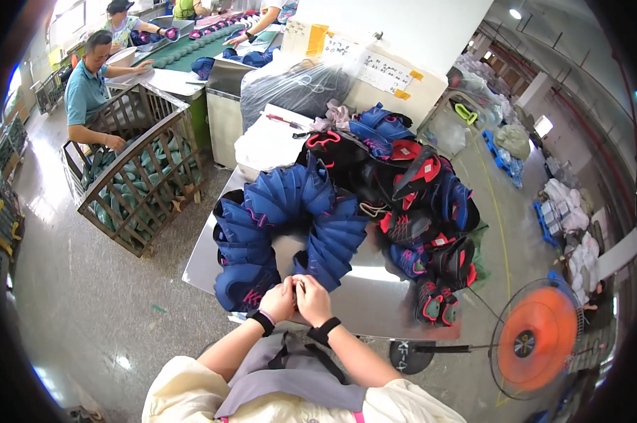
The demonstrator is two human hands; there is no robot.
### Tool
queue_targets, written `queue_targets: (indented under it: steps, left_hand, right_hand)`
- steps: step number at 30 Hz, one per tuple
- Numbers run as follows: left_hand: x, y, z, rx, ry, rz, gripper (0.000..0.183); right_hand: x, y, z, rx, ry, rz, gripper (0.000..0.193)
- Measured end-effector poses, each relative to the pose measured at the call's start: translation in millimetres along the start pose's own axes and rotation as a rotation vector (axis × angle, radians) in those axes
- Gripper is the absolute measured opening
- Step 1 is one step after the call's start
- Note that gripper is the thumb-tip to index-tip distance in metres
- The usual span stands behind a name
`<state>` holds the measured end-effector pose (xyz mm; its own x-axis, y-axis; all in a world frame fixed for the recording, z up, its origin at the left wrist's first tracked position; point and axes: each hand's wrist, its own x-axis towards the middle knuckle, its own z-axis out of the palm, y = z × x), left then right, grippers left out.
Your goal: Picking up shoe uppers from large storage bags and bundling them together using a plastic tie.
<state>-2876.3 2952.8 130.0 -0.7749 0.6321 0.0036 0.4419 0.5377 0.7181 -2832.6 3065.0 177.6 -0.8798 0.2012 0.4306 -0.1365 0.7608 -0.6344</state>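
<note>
My left hand (pixel 278 301) and my right hand (pixel 312 300) meet at the near edge of a metal table (pixel 375 310). Both have curled fingers pressed close together; whatever they pinch is mostly hidden between them. Just beyond lie blue shoe uppers (pixel 270 199), nested one into another in a horseshoe-shaped row. The row's right end comes down to my fingertips, but I cannot tell whether they touch it. At the left end, a blue upper with pink marks (pixel 246 287) lies beside my left hand. Black wristbands circle both wrists.
Black and red shoe uppers (pixel 410 190) are heaped on the table's right. White paper with a red pen (pixel 284 120) lies at the back. An orange fan (pixel 534 342) stands right. To the left, a co-worker (pixel 89 88) reaches into a slatted cart (pixel 138 187) of green shoe-shaped forms.
</note>
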Motion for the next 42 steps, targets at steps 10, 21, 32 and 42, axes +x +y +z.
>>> queue_targets:
  steps: [10, 21, 32, 42]
  left_hand:
    - [-14.0, -25.6, -22.5, -0.191, 0.033, 0.016, 0.011]
    - [10.9, -34.0, -83.7, -0.195, -0.506, 0.009, 0.022]
    - [11.2, -35.7, -82.1, -0.313, -0.623, -0.210, 0.024]
    - [7.1, -49.2, -69.3, -0.853, -0.514, -0.410, 0.031]
  right_hand:
    - [-13.2, 33.2, -61.5, -0.101, -0.098, 0.107, 0.028]
    - [-10.9, 24.9, -10.1, -0.032, -0.256, -0.086, 0.021]
    - [-34.2, 1.8, -1.0, -0.011, -0.188, -0.046, 0.018]
    - [-37.4, -19.0, 29.4, -0.076, -0.109, 0.112, 0.019]
